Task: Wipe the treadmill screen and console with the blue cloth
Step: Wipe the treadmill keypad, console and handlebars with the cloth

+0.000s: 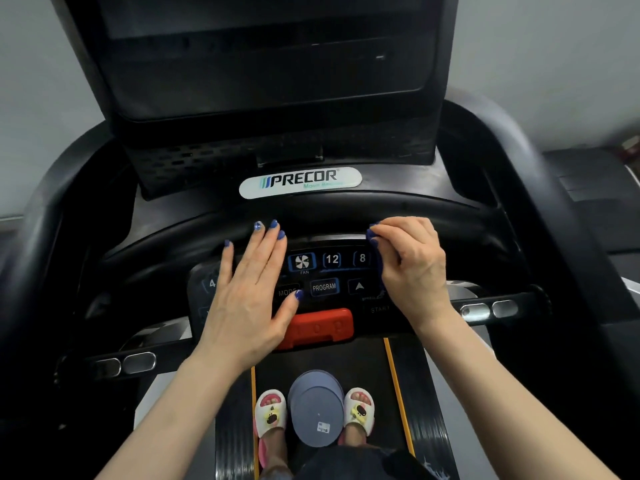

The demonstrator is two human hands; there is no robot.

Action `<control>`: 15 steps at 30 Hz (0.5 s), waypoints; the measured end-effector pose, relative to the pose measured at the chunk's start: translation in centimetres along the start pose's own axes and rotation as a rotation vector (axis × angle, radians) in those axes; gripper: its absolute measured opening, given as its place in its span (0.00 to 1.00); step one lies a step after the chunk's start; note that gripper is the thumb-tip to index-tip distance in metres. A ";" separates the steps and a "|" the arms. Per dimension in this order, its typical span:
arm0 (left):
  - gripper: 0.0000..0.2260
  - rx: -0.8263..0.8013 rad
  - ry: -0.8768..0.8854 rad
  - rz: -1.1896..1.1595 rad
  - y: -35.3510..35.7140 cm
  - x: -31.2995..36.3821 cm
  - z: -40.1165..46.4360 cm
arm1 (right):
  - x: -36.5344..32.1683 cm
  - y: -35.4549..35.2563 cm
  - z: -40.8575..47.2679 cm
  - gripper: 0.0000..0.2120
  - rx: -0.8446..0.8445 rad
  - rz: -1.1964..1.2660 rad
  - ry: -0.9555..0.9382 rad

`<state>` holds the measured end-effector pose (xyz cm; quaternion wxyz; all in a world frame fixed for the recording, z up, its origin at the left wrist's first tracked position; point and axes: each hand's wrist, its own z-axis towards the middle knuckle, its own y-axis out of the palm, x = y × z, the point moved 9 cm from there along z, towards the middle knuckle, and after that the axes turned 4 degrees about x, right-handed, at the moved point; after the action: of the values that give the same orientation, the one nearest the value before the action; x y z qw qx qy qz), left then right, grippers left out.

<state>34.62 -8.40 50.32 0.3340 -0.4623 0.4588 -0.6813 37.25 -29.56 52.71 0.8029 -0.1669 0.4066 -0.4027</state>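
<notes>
The treadmill's dark screen rises at the top, unlit. Below it lies the black console keypad with lit FAN, 12, 8 and PROGRAM buttons. My left hand lies flat with straight fingers on the keypad's left half. My right hand grips the blue cloth against the keypad's right side; only a dark blue strip of cloth shows under the curled fingers.
A red stop bar sits at the console's front edge. Silver grip sensors flank the handlebar on both sides. On the belt stand my slippered feet with a grey round object between them. A white PRECOR badge sits above.
</notes>
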 end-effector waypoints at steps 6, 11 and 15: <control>0.34 0.009 -0.012 0.009 0.1 -0.4 -0.5 | -3.0 2.0 0.5 0.04 -0.032 -0.020 -0.084; 0.34 0.008 0.012 0.007 0.0 -0.5 -0.5 | -2.8 1.7 0.6 0.06 -0.056 -0.035 -0.109; 0.34 0.010 0.019 0.008 0.0 -0.6 -0.5 | -4.3 3.1 0.9 0.07 -0.063 -0.039 -0.072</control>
<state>34.35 -7.68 50.01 0.3346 -0.4525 0.4603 -0.6866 38.05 -24.37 53.62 0.8033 -0.2143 0.3867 -0.3991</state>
